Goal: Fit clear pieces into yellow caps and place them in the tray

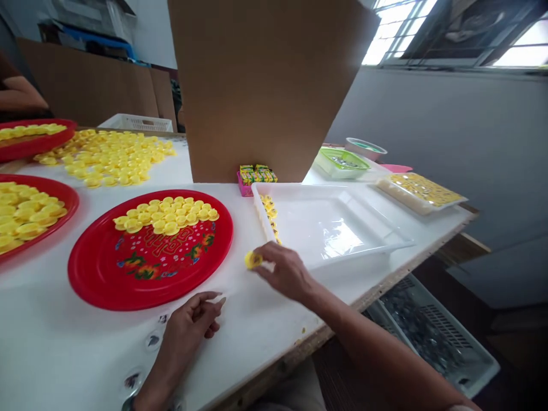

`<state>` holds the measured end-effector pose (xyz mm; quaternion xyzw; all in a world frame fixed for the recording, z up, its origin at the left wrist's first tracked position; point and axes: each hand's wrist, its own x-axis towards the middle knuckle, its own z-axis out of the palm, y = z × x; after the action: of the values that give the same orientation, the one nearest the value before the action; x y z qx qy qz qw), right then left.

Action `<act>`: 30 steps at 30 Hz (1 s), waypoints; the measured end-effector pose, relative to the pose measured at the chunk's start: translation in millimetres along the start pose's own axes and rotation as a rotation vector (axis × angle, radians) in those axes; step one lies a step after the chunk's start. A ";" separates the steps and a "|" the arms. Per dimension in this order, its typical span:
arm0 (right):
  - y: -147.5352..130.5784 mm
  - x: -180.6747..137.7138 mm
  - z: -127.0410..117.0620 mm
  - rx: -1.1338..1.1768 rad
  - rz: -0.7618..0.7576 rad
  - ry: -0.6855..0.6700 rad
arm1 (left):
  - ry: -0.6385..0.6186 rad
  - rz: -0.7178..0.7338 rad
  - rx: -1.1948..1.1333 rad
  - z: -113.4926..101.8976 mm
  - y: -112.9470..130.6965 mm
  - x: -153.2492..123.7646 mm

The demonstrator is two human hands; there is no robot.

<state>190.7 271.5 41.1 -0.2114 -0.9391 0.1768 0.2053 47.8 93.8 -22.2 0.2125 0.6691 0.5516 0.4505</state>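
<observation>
**Carrying one yellow cap between plate and tray**

Starting at the far left, two red plates [25,214] sit loaded with yellow caps, another person's arm [21,94] rests behind them, and a loose heap of caps [111,157] lies on the white bench [64,342]. Next comes the big red plate [149,251], with rows of caps across its far half and its near half bare.

The left hand [190,325] rests on the bench just below that plate, fingers loosely curled, holding nothing; small clear discs [153,341] lie beside it.

The right hand [285,271] hovers between the plate and the white tray [334,222], thumb and fingertips pinched shut on a single cap [252,260]. A short line of caps runs along the tray's left wall. Behind stand a cardboard sheet [265,85], small boxes [257,174], a green tub [342,160] and a filled flat tray [422,191].

The step in hand looks like moving caps singly between plate and tray; which way, the frame does not tell. The next move would call for a small, level carry and a gentle release, so the cap lands flat beside its neighbours instead of rolling away.
</observation>
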 end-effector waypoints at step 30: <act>-39.2 -11.5 36.7 0.221 -0.303 -0.142 | 0.317 0.271 0.254 -48.1 46.2 -33.2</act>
<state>170.7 223.8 22.6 -0.0310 -0.9471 0.2604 0.1849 14.4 55.5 32.2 0.2662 0.7608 0.5447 0.2315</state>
